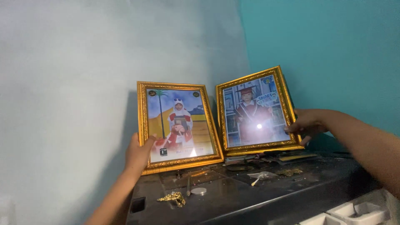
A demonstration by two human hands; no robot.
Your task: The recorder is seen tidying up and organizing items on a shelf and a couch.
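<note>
Two gold-framed pictures stand side by side on a dark shelf top (233,196), leaning back against the wall. My left hand (138,153) grips the lower left edge of the left picture frame (178,125), thumb across the glass. My right hand (306,125) holds the right edge of the right picture frame (257,110), which tilts slightly left and shows a bright glare spot on its glass. The two frames almost touch at their inner lower corners.
Small clutter lies on the dark top: a crumpled gold wrapper (173,198), a round pale disc (198,191), a clear bag with a small stick (260,176), flat items behind the right frame. White foam pieces (354,212) sit at the lower right. Walls are pale blue and teal.
</note>
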